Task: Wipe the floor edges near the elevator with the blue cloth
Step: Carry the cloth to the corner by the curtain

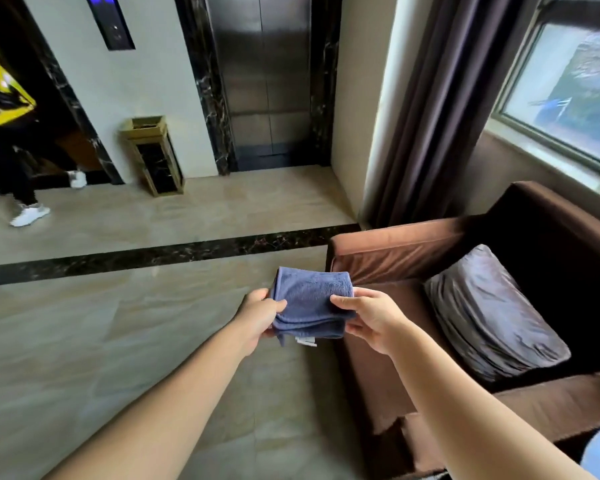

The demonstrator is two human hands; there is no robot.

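Note:
A folded blue cloth [310, 301] with a small white tag hangs in the air in front of me, above the tiled floor. My left hand [258, 318] pinches its left edge and my right hand [369, 317] pinches its right edge. The elevator [265, 81] with shut metal doors and a dark marble frame stands ahead, across the beige floor [118, 341]. The floor edge at the elevator threshold [274, 166] lies well beyond my hands.
A brown sofa [413, 244] with a grey cushion [489, 313] stands close on my right. A gold and black bin [155, 155] stands left of the elevator. A person in yellow [7, 98] walks at far left. Dark curtain [426, 109] and window sit at right.

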